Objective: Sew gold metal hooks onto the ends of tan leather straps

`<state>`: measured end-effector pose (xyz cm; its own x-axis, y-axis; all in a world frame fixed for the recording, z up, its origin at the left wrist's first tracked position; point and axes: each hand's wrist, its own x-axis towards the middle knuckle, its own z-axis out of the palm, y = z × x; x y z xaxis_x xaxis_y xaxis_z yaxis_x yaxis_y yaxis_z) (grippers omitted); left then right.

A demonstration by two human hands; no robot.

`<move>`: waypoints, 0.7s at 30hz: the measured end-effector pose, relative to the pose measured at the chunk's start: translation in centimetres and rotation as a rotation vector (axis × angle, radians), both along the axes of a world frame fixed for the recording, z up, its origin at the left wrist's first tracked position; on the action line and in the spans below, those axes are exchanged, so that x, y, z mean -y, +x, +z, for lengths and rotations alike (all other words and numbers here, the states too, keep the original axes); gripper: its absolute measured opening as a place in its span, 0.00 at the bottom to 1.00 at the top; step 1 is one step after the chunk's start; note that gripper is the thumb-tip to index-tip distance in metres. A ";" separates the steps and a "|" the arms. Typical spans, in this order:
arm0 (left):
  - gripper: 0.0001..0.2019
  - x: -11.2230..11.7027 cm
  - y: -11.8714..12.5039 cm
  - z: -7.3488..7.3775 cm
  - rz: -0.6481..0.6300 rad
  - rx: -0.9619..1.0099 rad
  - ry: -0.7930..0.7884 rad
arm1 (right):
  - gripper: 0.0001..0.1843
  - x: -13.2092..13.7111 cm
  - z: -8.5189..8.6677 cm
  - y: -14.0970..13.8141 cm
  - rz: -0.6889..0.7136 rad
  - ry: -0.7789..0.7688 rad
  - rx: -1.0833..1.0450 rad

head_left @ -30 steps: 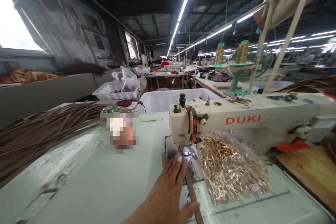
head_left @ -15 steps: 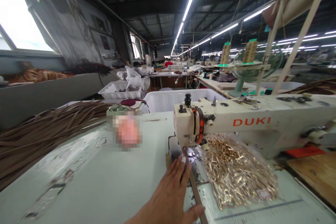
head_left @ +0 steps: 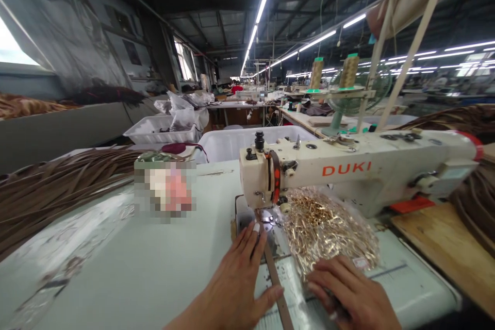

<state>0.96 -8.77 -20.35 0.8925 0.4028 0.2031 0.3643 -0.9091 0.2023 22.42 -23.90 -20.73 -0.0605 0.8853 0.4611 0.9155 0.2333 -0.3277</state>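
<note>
One strap [head_left: 273, 268] partly under left grip [head_left: 236, 282]

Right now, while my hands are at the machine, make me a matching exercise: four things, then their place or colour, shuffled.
Things:
1. Left hand
2. Right hand
3. Sewing machine
4. Thread cones

Places and colours:
A. Bears orange lettering
B. Tan, with green tops
C. At the near end of the bag of gold-coloured metal pieces
D. On the brown strip

Pairs: 1-D, 2-C, 3-A, 4-B
</note>
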 end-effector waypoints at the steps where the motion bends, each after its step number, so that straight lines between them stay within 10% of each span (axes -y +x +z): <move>1: 0.40 0.0 0.0 -0.2 0.000 0.006 0.008 | 0.17 -0.7 0.3 -0.3 -0.022 0.048 0.035; 9: 0.40 -0.2 0.2 0.0 -0.002 -0.009 0.021 | 0.30 -3.8 1.4 -1.0 -0.037 -0.088 0.155; 21: 0.41 0.0 0.1 0.2 0.010 -0.003 0.014 | 0.18 -4.3 0.4 -1.0 -0.108 -0.069 0.118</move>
